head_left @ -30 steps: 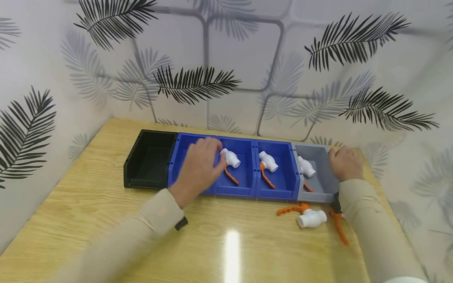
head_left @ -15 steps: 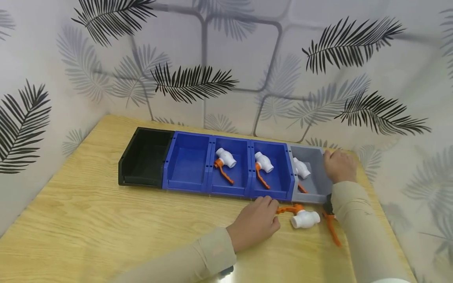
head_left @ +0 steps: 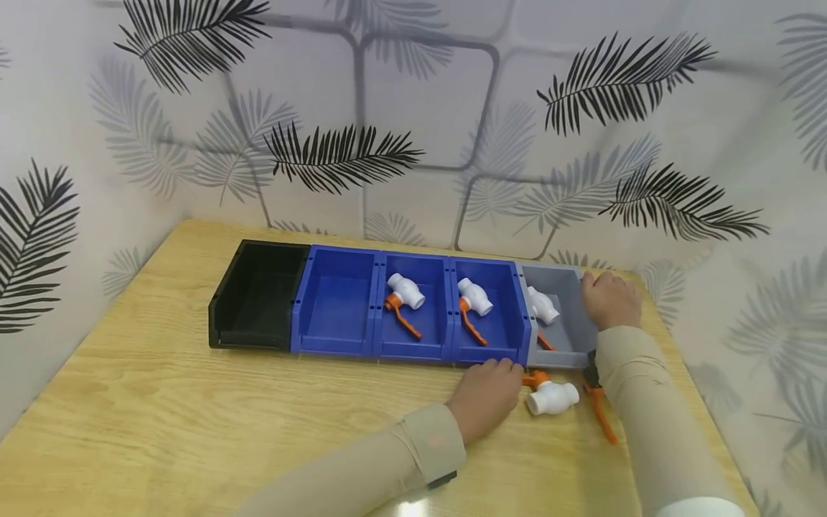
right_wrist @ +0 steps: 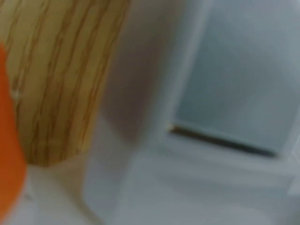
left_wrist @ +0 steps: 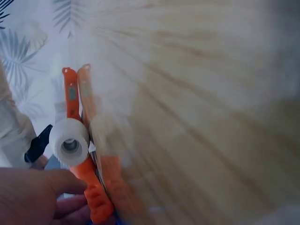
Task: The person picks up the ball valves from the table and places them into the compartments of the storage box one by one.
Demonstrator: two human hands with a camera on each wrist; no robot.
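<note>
My left hand is low over the table in front of the bins. Thumb and fingers pinch the orange handle of a white ball valve lying there; the left wrist view shows the grip on the handle. At the far right, my right hand grips the right wall of a grey bin. That bin holds another ball valve, partly hidden by its left wall. In the right wrist view the grey bin is blurred and no fingers show.
Two blue bins each hold a ball valve. Left of them stand an empty blue bin and an empty black bin. Another valve's orange handle lies beside the right sleeve. A patterned wall rises behind the table.
My left hand has come from over the blue bins, where a valve now lies uncovered, to the valve on the table and taken its handle. My right hand stays on the grey bin.
</note>
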